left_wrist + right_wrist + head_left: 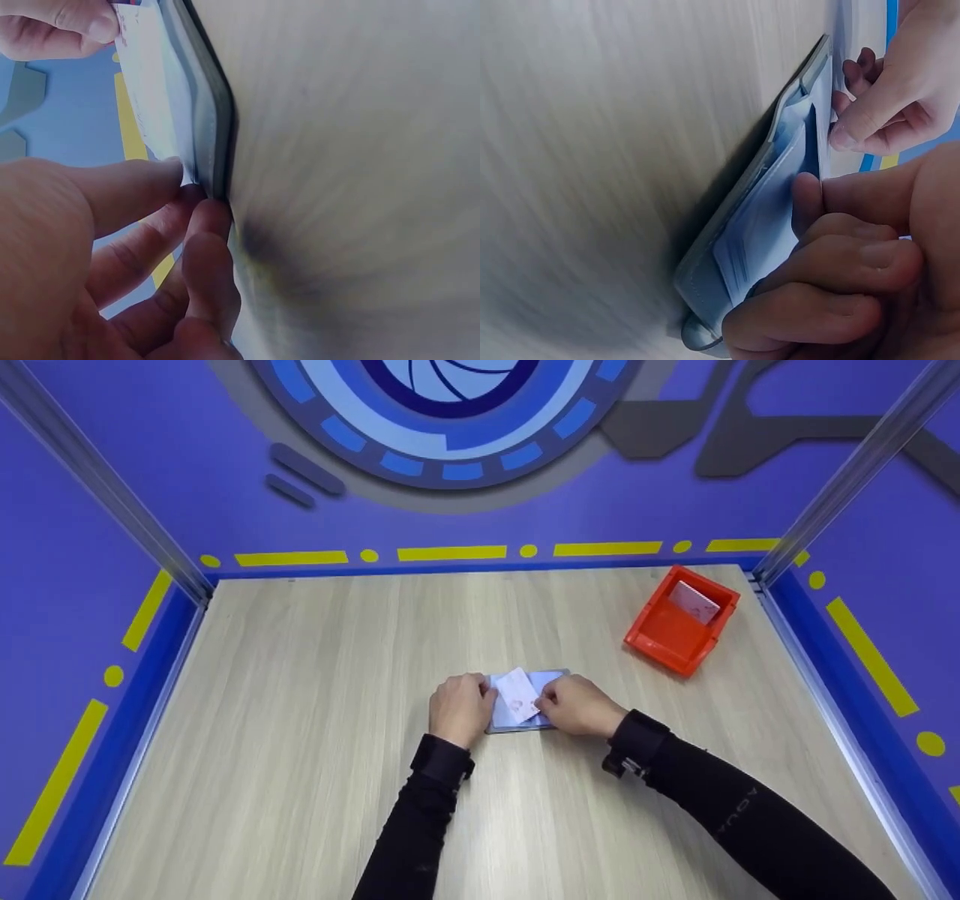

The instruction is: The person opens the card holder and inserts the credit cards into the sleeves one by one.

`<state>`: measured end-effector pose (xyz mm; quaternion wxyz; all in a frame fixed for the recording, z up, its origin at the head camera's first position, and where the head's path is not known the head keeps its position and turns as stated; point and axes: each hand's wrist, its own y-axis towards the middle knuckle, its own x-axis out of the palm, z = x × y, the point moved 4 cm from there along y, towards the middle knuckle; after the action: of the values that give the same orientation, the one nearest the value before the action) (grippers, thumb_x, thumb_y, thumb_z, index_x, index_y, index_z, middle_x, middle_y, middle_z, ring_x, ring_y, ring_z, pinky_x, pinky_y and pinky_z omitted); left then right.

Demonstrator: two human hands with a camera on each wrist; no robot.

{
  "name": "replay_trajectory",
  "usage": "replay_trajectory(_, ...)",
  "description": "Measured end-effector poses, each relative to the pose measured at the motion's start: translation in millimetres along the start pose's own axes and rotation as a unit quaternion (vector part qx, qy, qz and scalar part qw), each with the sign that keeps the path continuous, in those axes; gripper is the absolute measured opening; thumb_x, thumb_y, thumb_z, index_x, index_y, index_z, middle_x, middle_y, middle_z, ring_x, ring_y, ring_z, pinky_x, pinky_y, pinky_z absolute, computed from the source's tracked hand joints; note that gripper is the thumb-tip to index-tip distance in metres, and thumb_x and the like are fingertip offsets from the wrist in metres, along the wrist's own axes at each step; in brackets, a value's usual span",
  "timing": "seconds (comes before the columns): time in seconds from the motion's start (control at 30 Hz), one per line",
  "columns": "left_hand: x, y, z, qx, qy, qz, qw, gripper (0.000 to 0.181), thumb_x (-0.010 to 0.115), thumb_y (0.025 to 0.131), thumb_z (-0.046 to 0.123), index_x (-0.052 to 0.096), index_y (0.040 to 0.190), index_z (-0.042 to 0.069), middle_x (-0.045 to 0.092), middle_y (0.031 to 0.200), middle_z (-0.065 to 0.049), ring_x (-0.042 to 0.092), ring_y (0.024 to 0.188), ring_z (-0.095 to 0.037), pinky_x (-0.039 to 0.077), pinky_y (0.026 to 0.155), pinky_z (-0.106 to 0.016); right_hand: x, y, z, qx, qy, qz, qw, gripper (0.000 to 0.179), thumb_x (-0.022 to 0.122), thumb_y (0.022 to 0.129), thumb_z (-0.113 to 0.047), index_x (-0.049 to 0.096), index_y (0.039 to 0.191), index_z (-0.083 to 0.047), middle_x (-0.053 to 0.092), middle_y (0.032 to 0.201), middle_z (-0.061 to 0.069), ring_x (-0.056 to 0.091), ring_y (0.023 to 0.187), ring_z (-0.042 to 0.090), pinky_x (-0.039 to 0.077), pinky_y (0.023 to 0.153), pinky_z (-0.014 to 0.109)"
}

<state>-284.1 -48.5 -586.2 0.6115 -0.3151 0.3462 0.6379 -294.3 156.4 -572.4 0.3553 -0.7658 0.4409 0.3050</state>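
Note:
A grey-blue wallet (504, 720) lies unfolded on the table, its stitched edge and pocket (769, 199) visible in the right wrist view. My left hand (459, 707) pinches the wallet's left edge between thumb and fingers, seen closely in the left wrist view. Over the wallet's middle, a white card (516, 691) with faint reddish print sits at a slant. My right hand (583, 706) pinches that card by its right side, thumb against forefinger, with the other fingers curled over the wallet's right half.
Toward the back right of the wooden table (315, 697) stands a red plastic bin (675, 641), with a pinkish-white card (694, 601) leaning inside it. Blue printed panels (480, 529) enclose the table at the back and both sides, with metal posts (832, 472) at the corners.

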Motion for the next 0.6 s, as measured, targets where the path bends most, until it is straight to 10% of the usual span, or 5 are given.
replay_trajectory(0.6,-0.9,-0.6,-0.4,0.001,-0.002,0.000,1.0000,0.025,0.078,0.102,0.027,0.074,0.080,0.015,0.069,0.076,0.002,0.056,0.067,-0.014,0.042,0.062,-0.032,1.6,0.3,-2.8,-0.003,-0.010,0.043,0.9990,0.033,0.073,0.105,-0.024,0.066,0.074,-0.013,0.051,0.067,-0.006,0.050,0.067,0.014,0.038,0.064,0.030)
